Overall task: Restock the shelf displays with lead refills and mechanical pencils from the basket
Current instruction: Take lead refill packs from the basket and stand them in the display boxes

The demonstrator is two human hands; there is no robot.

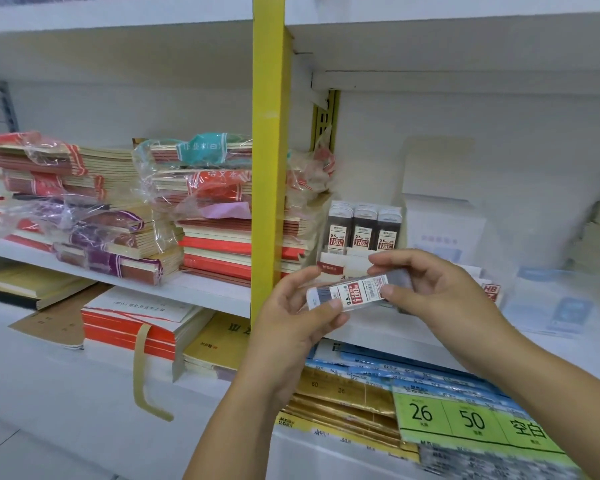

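Left grip (302, 313) and right grip (430, 289) both pinch 1 clear plastic lead-refill case (354, 292). Mid-restock; next it likely needs upending into the white cardboard display box (331, 266) behind.

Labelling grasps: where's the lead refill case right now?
Head view, centre-right: the lead refill case is held sideways between left hand and right hand, in front of the upright refills, right of the yellow post.

A stationery shop: white shelves (205, 292) carry plastic-wrapped stacks of exercise books (215, 237), a display row of lead refill cases (362, 230) and green-labelled packs (471, 420).
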